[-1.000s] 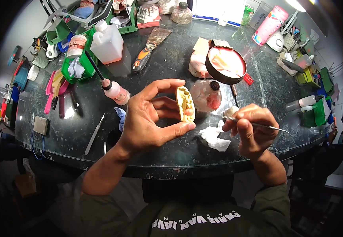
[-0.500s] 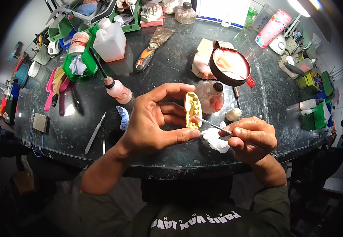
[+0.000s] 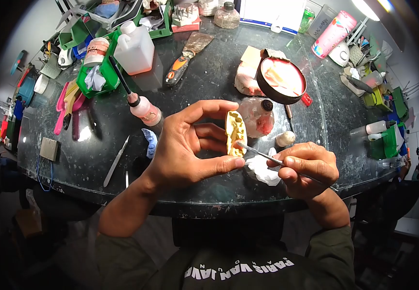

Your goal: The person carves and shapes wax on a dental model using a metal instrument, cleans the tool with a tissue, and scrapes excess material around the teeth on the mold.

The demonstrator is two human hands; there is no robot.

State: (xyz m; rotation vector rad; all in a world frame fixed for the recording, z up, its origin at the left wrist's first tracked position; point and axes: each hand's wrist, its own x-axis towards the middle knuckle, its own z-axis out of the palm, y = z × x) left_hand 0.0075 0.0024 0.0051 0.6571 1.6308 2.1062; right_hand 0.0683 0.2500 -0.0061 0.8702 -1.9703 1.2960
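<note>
A pale yellow dental cast (image 3: 235, 134) is held upright between the thumb and fingertips of my left hand (image 3: 190, 145). My right hand (image 3: 310, 170) pinches a thin metal tool (image 3: 262, 154), whose tip touches the lower part of the cast's face, near a small pinkish spot. Beneath the tool lies a crumpled white tissue (image 3: 263, 170). Just behind the cast stands a clear bottle with a black cap (image 3: 258, 118), and a small cream-coloured jar (image 3: 285, 139) is beside it.
A round dish of pink material (image 3: 282, 78) stands behind my hands. At the left are a pink-filled dropper bottle (image 3: 146, 112), a knife (image 3: 116, 161), a blue piece (image 3: 149, 143) and a metal block (image 3: 49, 149). Farther back lies a spatula (image 3: 188, 59) near a white canister (image 3: 134, 50).
The cast has turned slightly in my left hand, showing more of its ridged face. The tool tip stays against it, and my right hand has barely moved.
</note>
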